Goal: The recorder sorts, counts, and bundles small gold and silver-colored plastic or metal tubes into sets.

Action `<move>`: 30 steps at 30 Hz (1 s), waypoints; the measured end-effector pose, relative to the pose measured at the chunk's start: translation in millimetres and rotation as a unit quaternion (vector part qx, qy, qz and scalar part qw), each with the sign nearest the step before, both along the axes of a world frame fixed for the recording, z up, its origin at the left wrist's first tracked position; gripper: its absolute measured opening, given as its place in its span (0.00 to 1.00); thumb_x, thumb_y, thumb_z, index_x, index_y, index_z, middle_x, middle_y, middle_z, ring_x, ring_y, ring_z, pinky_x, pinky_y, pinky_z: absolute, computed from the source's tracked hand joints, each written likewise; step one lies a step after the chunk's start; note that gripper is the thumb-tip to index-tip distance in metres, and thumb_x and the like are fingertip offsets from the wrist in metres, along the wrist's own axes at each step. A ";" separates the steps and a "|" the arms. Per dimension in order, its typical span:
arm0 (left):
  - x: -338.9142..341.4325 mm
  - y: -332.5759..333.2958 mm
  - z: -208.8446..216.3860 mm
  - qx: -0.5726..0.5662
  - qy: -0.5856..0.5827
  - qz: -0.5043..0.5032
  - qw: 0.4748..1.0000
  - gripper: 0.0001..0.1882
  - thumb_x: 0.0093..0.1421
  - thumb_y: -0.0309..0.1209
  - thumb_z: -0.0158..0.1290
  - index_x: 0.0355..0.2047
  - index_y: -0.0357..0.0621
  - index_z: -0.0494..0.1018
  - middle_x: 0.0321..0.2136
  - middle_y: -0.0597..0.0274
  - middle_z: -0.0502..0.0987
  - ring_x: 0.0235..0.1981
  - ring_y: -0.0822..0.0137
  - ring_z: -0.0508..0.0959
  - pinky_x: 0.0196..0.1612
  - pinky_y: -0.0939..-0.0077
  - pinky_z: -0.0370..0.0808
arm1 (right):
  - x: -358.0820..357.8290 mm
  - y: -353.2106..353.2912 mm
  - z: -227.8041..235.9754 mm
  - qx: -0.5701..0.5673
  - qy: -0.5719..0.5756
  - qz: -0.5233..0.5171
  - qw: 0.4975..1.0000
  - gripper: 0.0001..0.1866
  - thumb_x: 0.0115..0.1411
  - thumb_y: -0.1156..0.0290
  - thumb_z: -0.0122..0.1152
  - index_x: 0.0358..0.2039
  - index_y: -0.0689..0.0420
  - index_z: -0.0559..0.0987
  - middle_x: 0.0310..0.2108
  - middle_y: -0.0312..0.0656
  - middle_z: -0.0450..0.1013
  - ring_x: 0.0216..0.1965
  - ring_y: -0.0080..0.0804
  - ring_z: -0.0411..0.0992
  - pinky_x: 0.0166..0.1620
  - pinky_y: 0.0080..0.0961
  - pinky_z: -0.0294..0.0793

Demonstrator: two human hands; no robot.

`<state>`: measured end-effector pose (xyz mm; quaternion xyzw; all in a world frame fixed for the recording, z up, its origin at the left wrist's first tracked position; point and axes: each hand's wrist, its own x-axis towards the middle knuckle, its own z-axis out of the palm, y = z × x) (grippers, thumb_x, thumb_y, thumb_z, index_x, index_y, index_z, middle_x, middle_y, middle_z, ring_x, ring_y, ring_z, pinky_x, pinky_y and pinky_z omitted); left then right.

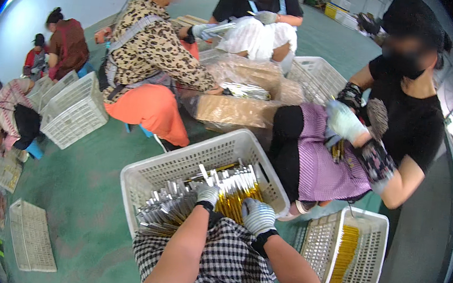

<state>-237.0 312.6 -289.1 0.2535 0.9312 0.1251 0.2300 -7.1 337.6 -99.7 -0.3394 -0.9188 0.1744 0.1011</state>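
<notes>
A white perforated plastic crate (139, 179) stands before me, holding many slim metallic tubes. Silver tubes (167, 204) lie on its left side, gold tubes with silver ends (237, 189) on its right. My left hand (208, 195), in a striped knit glove, is closed among the silver tubes, with a silver tube standing up at its fingertips. My right hand (258, 218), gloved the same way, curls against the near ends of the gold tubes. Its fingertips are hidden, so what they grip does not show. A black-and-white checked apron (219, 265) covers my lap.
At my right stands a white crate (373, 267) with gold tubes stacked inside. A co-worker's gloved hands (347, 121) hold dark and gold pieces. Ahead is an open cardboard box (235, 111) lined with plastic. Other seated people and white crates (74, 114) are at left.
</notes>
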 end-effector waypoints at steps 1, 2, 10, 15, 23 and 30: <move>80.5 44.7 67.3 0.103 -0.274 0.083 0.953 0.36 0.56 0.40 0.52 0.62 0.39 0.54 0.61 0.43 0.58 0.61 0.51 0.61 0.61 0.66 0.61 | 50.5 29.4 -22.2 0.006 -0.034 -0.089 0.995 0.11 0.55 0.63 0.51 0.32 0.55 0.77 0.29 0.50 0.76 0.32 0.48 0.75 0.36 0.42 0.73; 77.7 42.6 68.3 0.092 -0.268 0.089 0.955 0.38 0.55 0.39 0.53 0.62 0.39 0.52 0.61 0.43 0.57 0.62 0.51 0.59 0.61 0.66 0.61 | 46.4 26.9 -16.8 0.002 -0.037 -0.082 0.996 0.12 0.55 0.62 0.51 0.33 0.56 0.77 0.29 0.50 0.76 0.32 0.48 0.75 0.36 0.42 0.73; 88.9 34.4 89.8 0.026 -0.269 0.067 0.960 0.45 0.48 0.39 0.61 0.60 0.30 0.53 0.58 0.39 0.60 0.59 0.51 0.65 0.58 0.67 0.66 | 39.5 18.6 -8.2 -0.029 -0.025 -0.050 0.998 0.12 0.56 0.62 0.51 0.33 0.57 0.76 0.28 0.50 0.75 0.30 0.48 0.74 0.35 0.41 0.73; 102.1 36.8 95.3 0.056 -0.148 0.046 0.986 0.42 0.45 0.40 0.62 0.57 0.32 0.60 0.53 0.41 0.68 0.55 0.51 0.69 0.56 0.67 0.68 | 40.6 17.5 -7.7 -0.029 -0.027 -0.052 0.998 0.12 0.56 0.63 0.51 0.33 0.58 0.76 0.27 0.50 0.75 0.30 0.48 0.74 0.35 0.41 0.73; 94.9 39.5 86.5 0.066 -0.141 0.082 0.984 0.35 0.43 0.38 0.63 0.51 0.33 0.67 0.47 0.42 0.73 0.51 0.51 0.73 0.52 0.65 0.71 | 39.7 17.7 -4.2 -0.038 -0.008 -0.037 0.999 0.11 0.56 0.63 0.52 0.31 0.58 0.74 0.27 0.51 0.74 0.29 0.49 0.74 0.34 0.42 0.73; 90.5 43.1 81.8 0.019 -0.172 0.035 0.984 0.39 0.47 0.42 0.62 0.55 0.32 0.63 0.55 0.43 0.66 0.55 0.53 0.69 0.56 0.67 0.68 | 39.4 18.4 -8.0 -0.030 -0.007 -0.049 0.998 0.11 0.56 0.62 0.51 0.31 0.57 0.75 0.28 0.50 0.75 0.30 0.48 0.74 0.35 0.42 0.73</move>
